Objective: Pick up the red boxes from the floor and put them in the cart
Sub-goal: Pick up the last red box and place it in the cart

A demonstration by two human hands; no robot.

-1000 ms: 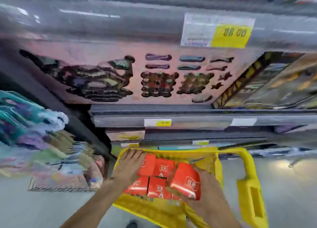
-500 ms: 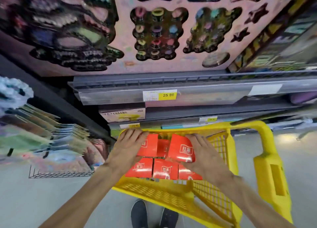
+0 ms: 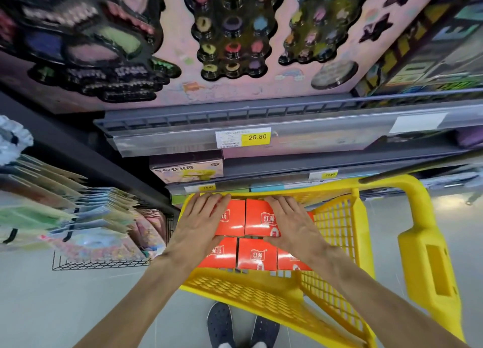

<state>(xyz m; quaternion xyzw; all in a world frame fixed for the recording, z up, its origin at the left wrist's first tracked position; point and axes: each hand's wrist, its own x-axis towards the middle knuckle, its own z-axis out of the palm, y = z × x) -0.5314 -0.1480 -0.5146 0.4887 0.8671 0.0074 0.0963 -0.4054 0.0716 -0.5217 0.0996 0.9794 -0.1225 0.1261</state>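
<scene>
I am looking down into the yellow cart (image 3: 337,217), and I use the cart as my marker for where things are. The red boxes (image 3: 257,255) are inside the cart, packed close in rows, side against side. I count at least five red tops. I see no red box on the floor near the cart, only my two dark shoes (image 3: 241,326) just behind it.

My left hand (image 3: 198,224) lies flat on the far box at the left side of the cart. Its fingers (image 3: 206,202) are spread wide and reach the far rim of the cart. They hold nothing; they just press down. My right hand (image 3: 290,222) lies flat on the far middle box (image 3: 261,221). Its fingers are spread too, and the thumb sits along the near edge of that box. I cannot tell if it is gripping the box or only pushing on it.

Both boxes are right under my palms, so there is no gap to close. That middle box looks a bit raised and tipped next to the others. Its long side runs from the left wall of the cart to the right wall. My right hand is the nearer one to it, so I think the next push should come from that hand, straight down, to seat the box flat
</scene>
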